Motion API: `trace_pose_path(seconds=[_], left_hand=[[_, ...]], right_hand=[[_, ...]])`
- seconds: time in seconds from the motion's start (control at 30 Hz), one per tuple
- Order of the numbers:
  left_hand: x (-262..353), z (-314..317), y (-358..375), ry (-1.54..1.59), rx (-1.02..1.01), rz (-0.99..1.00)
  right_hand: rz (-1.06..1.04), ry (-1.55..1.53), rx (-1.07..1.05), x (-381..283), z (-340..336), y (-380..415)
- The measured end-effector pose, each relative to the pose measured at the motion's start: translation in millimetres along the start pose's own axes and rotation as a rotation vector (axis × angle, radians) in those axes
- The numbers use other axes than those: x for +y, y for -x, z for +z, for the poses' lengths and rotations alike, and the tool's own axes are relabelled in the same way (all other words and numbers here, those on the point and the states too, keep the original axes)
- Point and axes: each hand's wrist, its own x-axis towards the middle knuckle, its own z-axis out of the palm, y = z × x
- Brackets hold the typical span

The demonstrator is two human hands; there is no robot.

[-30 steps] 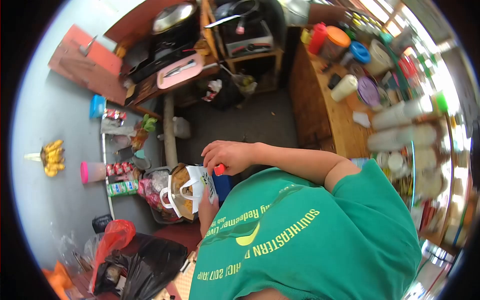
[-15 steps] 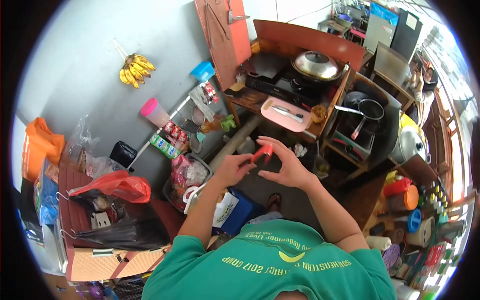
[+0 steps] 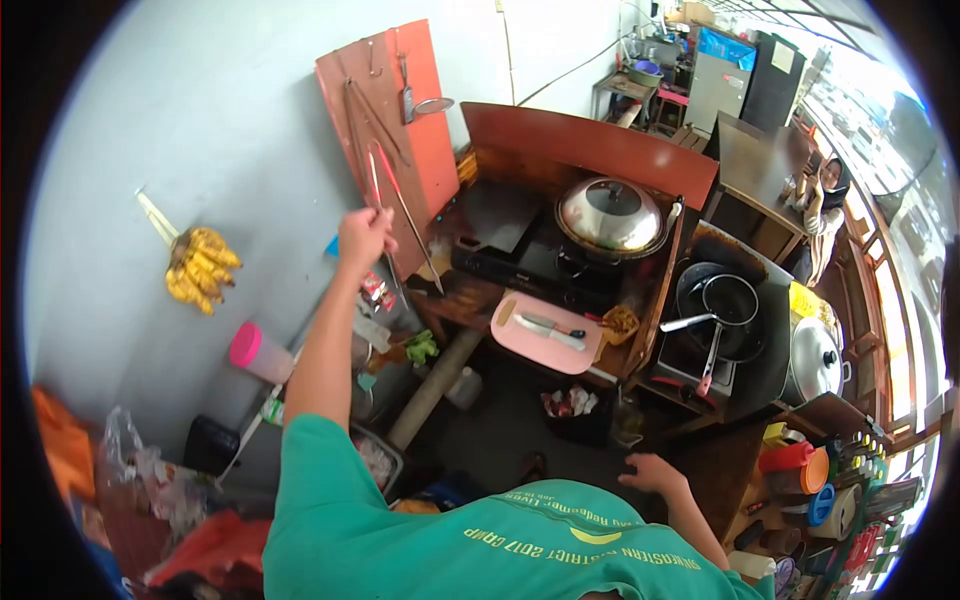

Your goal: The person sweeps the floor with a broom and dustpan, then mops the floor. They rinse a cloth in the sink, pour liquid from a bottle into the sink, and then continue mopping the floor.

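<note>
My left hand (image 3: 366, 240) is raised at the left, its fingers closed on one leg of red-and-metal tongs (image 3: 386, 190). The legs of these tongs spread apart and point down, in front of a reddish-brown board (image 3: 350, 90) where dark tongs (image 3: 372, 125) and a ladle (image 3: 406, 90) hang. My right hand (image 3: 655, 474) is low at the right, fingers apart, with nothing in it. A pink cutting board (image 3: 520, 347) with knives (image 3: 560, 336) on it lies between the two hands, beyond them.
A lidded wok (image 3: 612, 215) sits on the stove. Pans (image 3: 733, 298) rest on another burner, beside a large lidded pot (image 3: 815, 358). Bottles and jars (image 3: 800, 470) crowd the right shelf. Bananas (image 3: 200, 268) hang on the left wall. A person (image 3: 824, 205) sits at the back right.
My hands have moved apart from the small red item they were around. The left has gone up and left to the tongs; the right has dropped down and right. The view has shifted.
</note>
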Motion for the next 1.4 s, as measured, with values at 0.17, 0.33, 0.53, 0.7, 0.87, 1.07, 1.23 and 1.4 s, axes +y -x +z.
trace_pose_path(seconds=[0.17,0.33,0.53,0.7,0.87,1.07,1.23,1.4], left_hand=[[0.5,20.0,-180.8,0.194,0.052,-0.065],[5.5,33.1,-300.3,0.141,0.164,-0.045],[23.2,45.5,-326.0,0.032,0.226,-0.103],[-17.1,47.9,-339.1,0.038,0.268,-0.179],[-37.3,54.2,-326.6,0.013,0.245,-0.186],[-60.7,54.4,-323.0,-0.109,0.283,-0.164],[-115.8,49.6,-330.4,-0.639,0.236,0.072],[-127.2,91.1,-112.5,0.119,0.179,0.082]], right_hand=[[0.238,-0.065,-0.028,9.0,11.9,5.1],[0.393,-0.127,-0.024,5.7,21.0,17.2],[0.617,-0.224,-0.031,-36.6,2.1,40.0],[0.647,-0.287,-0.069,-12.8,35.9,32.0],[0.61,-0.284,-0.09,-14.0,39.0,24.1],[0.581,-0.301,-0.037,-10.6,40.7,8.2],[0.48,-0.192,-0.145,11.1,56.2,-15.6],[0.427,-0.308,-0.119,7.0,53.1,-14.7]])
